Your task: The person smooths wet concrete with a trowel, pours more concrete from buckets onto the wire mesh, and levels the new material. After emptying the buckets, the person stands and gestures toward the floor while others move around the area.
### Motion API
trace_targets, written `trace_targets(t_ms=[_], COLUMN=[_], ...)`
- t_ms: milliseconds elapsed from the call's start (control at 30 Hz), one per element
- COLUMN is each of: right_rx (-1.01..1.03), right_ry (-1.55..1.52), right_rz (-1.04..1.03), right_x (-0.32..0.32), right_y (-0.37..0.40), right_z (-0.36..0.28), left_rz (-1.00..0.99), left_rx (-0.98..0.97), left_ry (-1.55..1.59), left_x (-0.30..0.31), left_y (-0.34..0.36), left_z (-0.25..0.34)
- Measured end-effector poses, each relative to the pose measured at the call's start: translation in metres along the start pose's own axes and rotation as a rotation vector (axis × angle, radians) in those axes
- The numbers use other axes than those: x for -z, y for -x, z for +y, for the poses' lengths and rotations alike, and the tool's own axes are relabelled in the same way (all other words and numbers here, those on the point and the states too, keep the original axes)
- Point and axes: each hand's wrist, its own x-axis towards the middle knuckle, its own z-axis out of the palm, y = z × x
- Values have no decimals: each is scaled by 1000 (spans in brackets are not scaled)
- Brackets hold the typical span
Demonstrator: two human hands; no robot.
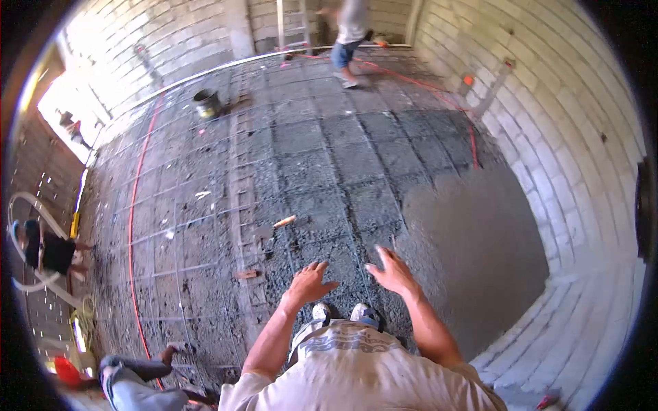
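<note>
My left hand [312, 282] is held out in front of my body, fingers apart and holding nothing. At about the same height, my right hand [392, 270] is also spread and bare, near the edge of the smooth wet concrete [480, 246]. Beneath both hands lies rough dark concrete mix [322, 264] crossed by steel bars. A trowel [284, 221] with a wooden handle rests on the mix, beyond my left hand and apart from it. My shoes stand in the mix below my hands.
A rebar grid [181, 226] covers the ground to the left, with a red hose or cable [132, 226] across it. A dark bucket [207, 104] stands farther back. Block walls [548, 123] enclose the floor. Several people are around, one [348, 44] walking by a ladder [296, 27].
</note>
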Motion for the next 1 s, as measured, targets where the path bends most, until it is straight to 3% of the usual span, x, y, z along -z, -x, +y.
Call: trace_targets(t_ms=[133,200,267,400,533,600,633,733,867,933,1000], right_rx=[-121,-309,-314,-543,-872,-896,-921,-1106,-1149,-997,-973], right_ry=[-12,-37,-74,47,-206,-186,-170,32,-86,-193,-284], right_rz=[33,-18,20,51,39,14,-6,-74,54,184,222], right_x=[-5,4,-4,-29,-41,-59,-64,-72,-76,-73,-74], right_y=[8,19,33,83,135,166,173,187,200,202,194], right_z=[23,23,63,163,211,250,260,257,254,266,280], left_rz=[18,60,70,146,42,5,90,23,105,126,74], left_rx=[18,83,110,295,472,580,608,724,740,762,790], left_ry=[-21,-8,-6,101,235,225,264,376,463,494,490], left_x=[2,5,2,-23,-76,-98,-108,-146,-165,-156,-140], left_y=[5,6,8,1,16,32,45,70,93,98,95], left_z=[-10,-12,-23,-79,-170,-199,-207,-244,-261,-252,-246])
